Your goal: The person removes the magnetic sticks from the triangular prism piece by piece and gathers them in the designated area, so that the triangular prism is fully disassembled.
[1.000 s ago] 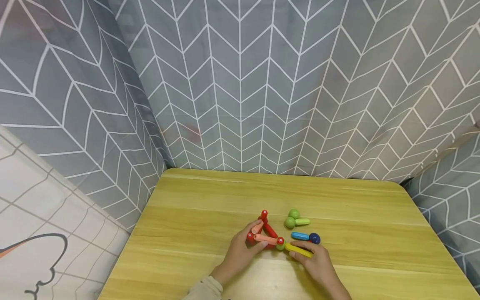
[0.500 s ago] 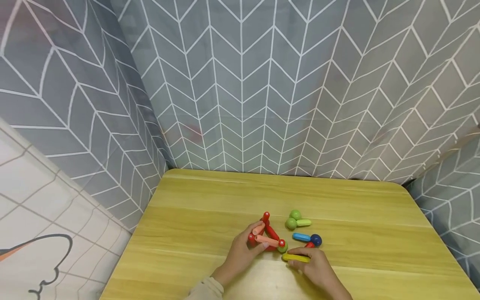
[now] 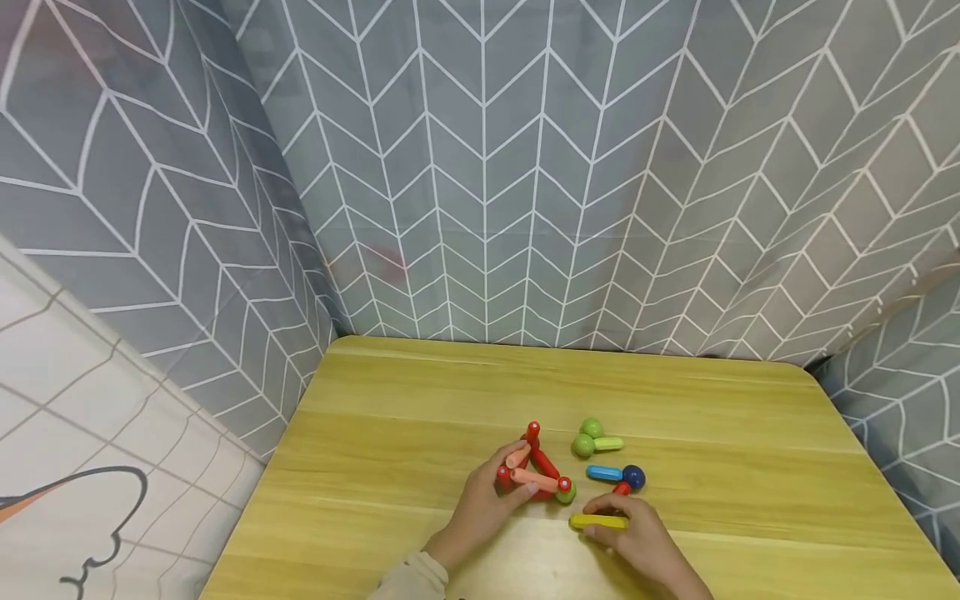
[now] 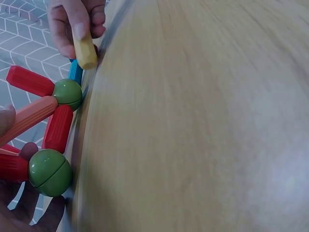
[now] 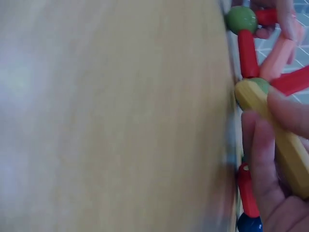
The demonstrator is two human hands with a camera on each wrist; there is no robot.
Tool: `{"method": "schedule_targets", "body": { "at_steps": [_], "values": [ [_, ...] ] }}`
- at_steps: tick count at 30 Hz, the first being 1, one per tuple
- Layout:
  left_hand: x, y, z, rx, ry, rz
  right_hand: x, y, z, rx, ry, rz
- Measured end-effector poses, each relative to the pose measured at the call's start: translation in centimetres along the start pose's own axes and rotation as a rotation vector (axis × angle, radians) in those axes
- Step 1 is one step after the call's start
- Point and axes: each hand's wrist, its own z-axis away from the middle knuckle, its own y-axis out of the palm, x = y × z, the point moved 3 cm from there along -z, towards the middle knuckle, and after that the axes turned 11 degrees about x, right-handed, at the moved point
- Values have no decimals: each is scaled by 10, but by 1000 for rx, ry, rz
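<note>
My left hand point(image 3: 483, 500) grips a frame of magnetic sticks and balls, its thumb against a salmon stick point(image 3: 536, 480) and fingertips by a green ball point(image 4: 50, 172). Red sticks point(image 3: 544, 463) make up the lower part, and several more slant upward from it. Another green ball point(image 3: 566, 492) forms the frame's right corner. Just right of that corner, my right hand point(image 3: 637, 533) pinches a yellow magnetic stick point(image 3: 598, 522) between thumb and fingers. In the head view the stick lies nearly level, apart from the green ball. Part of the frame is hidden behind the left hand.
Beyond the right hand, a light blue stick point(image 3: 604, 472) and a red stick point(image 3: 622, 488) join a dark blue ball point(image 3: 633, 477). Two light green balls point(image 3: 583, 445) with a lime stick point(image 3: 609, 443) lie farther back. Grey patterned curtain point(image 3: 480, 208) hangs behind the wooden table point(image 3: 390, 392).
The yellow stick has come away from the corner's green ball, swung level and shifted slightly toward the front with the right hand. The left hand keeps its grip on the frame.
</note>
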Motion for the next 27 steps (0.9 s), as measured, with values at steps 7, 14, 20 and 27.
{"method": "schedule_targets", "body": {
  "at_steps": [7, 14, 20, 27],
  "values": [
    [-1, -1, 1, -6, -7, 10, -5, -11, 11, 17, 65, -97],
    [0, -1, 0, -12, -17, 4, -20, -28, 19, 80, 90, -418],
    [1, -1, -1, -10, -17, 10, -35, -38, 24, 25, 178, -440],
    [1, 0, -1, -8, -11, 5, -46, -40, 26, -80, 259, -365]
  ]
}}
